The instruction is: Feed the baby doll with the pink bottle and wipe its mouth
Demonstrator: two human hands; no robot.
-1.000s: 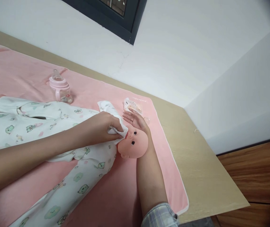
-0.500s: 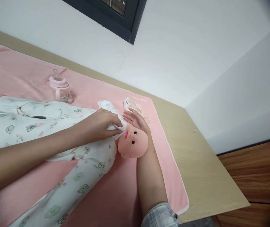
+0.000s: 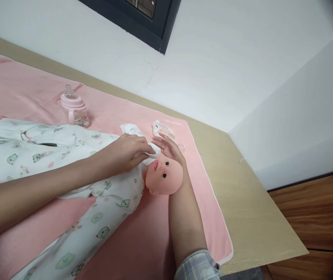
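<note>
A baby doll (image 3: 170, 181) in a white animal-print outfit (image 3: 108, 186) lies on its back, its sleeves spread to both sides. My left hand (image 3: 130, 149) pinches a white cloth (image 3: 155, 151) and holds it at the doll's cheek, beside the mouth. The doll's head rests over my right forearm. Beyond the head, my right hand (image 3: 169, 149) lies palm up with its fingers stretched out, holding nothing. A small printed clear packet (image 3: 163, 129) is just behind those fingers.
Under the doll is a pink blanket (image 3: 143, 237) on a pale wooden table (image 3: 251, 217). A pink-lidded baby bottle (image 3: 74, 109) stands upright at the back left. The white wall (image 3: 201, 77) and a dark window frame (image 3: 143, 29) lie beyond.
My left hand has moved slightly to the right and up with the cloth, along the doll's cheek. My right hand and the doll's head have hardly moved.
</note>
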